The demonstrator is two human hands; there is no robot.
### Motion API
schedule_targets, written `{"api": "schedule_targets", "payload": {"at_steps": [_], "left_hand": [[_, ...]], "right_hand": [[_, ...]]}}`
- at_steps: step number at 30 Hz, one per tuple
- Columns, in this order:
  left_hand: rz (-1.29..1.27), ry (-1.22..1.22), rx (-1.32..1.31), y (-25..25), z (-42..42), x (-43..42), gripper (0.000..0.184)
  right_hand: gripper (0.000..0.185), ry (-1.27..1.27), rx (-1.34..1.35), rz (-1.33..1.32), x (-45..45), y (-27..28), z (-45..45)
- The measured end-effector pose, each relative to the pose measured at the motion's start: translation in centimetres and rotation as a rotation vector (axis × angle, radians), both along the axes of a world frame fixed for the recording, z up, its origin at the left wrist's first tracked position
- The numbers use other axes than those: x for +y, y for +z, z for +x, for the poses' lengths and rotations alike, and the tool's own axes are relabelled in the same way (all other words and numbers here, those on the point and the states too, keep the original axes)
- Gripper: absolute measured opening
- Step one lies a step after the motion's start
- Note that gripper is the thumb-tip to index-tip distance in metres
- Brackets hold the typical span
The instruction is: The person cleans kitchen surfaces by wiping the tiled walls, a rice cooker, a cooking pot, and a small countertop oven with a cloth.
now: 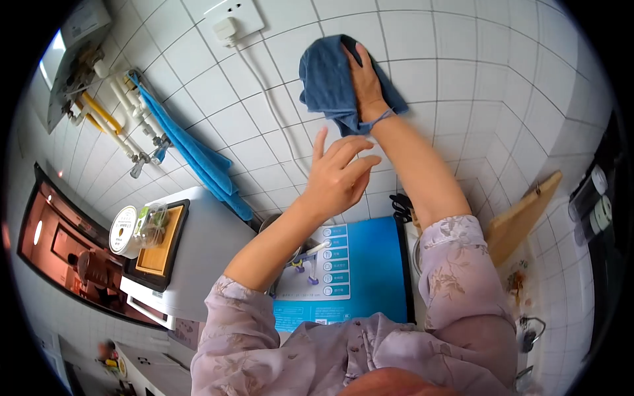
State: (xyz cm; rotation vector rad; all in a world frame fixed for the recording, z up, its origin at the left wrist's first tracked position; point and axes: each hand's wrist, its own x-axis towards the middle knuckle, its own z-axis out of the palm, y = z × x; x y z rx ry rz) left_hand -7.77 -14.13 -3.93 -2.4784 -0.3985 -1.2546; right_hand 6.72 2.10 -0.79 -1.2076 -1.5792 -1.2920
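My right hand (368, 82) holds a dark blue cloth (328, 79) against the white tiled wall. Part of the cloth hangs below the wrist, and some of the fingers are hidden in its folds. Lower and to the left, my left hand (338, 175) is raised in front of the wall with nothing in it. Its index finger points up and the other fingers are loosely bent and apart. Under my forearms is a blue box (376, 264) with a printed white panel.
A white plug (226, 30) sits in the wall socket, its cable (267, 99) running down the tiles. At left, a bright blue towel (191, 148) hangs near pipes and valves. A wooden tray (160, 244) rests on a white appliance. To the right leans a wooden board (522, 211).
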Motion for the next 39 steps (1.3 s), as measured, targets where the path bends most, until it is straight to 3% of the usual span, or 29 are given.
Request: {"api": "schedule_targets", "payload": {"at_steps": [2, 3, 5, 6, 8, 9, 11, 12, 13, 19, 26, 30, 33, 35, 37, 39], "left_hand": [[0.001, 0.046, 0.083, 0.0, -1.5, -1.8, 0.031], [-0.021, 0.074, 0.097, 0.2, -2.6, -2.9, 0.032], [-0.04, 0.148, 0.113, 0.3, -5.6, -4.7, 0.031], [-0.037, 0.197, 0.115, 0.1, -7.3, -5.4, 0.03], [-0.074, 0.296, 0.118, -0.4, -10.7, -7.1, 0.028], [-0.111, 0.343, 0.108, -0.7, -12.3, -8.0, 0.027], [-0.164, 0.444, 0.086, -1.4, -15.4, -9.9, 0.027], [-0.177, 0.496, 0.078, -1.7, -16.7, -10.9, 0.026], [-0.19, 0.492, 0.09, -2.2, -17.9, -12.0, 0.026], [-0.358, 0.706, -0.064, -6.0, -23.0, -17.1, 0.016], [-0.438, 0.569, -0.092, -7.1, -22.6, -17.1, 0.013], [-0.436, 0.464, -0.054, -6.5, -21.6, -16.1, 0.012], [-0.414, 0.431, -0.021, -6.3, -22.0, -15.7, 0.011], [-0.446, 0.424, -0.048, -6.6, -22.5, -15.5, 0.011], [-0.477, 0.427, -0.046, -7.3, -23.1, -15.1, 0.01], [-0.507, 0.434, -0.048, -7.7, -23.2, -14.7, 0.009]], "right_hand": [[0.038, -0.044, -0.009, -0.023, -0.9, -1.5, 1.5], [0.039, -0.295, 0.044, 0.021, -0.6, -2.2, 3.0], [0.042, -0.222, 0.271, 0.088, 3.8, -4.5, 8.2], [0.044, -0.051, 0.398, 0.082, 3.4, -4.9, 9.9], [0.05, 0.529, 0.681, 0.05, 1.3, -5.2, 12.5], [0.053, 0.602, 0.752, 0.043, 0.7, -5.1, 13.7], [0.056, -0.1, 0.576, 0.091, -1.5, -4.8, 15.0], [0.058, -0.298, 0.605, 0.045, -2.5, -4.6, 15.2], [0.057, -0.205, 0.601, 0.253, -1.2, -6.4, 15.6], [0.058, -0.138, 1.037, 0.197, -0.7, -10.8, 15.9], [0.06, -0.082, 1.443, 0.075, 0.2, -14.2, 4.5], [0.062, -0.061, 1.421, 0.098, 1.4, -15.0, -1.2], [0.059, -0.187, 1.288, 0.12, 1.9, -15.7, 1.6], [0.064, -0.232, 1.491, 0.09, 2.8, -15.4, 5.9], [0.076, -0.073, 1.745, -0.119, -0.1, -13.7, 9.9], [0.071, -0.148, 1.792, -0.011, -1.4, -13.0, 12.9]]}}
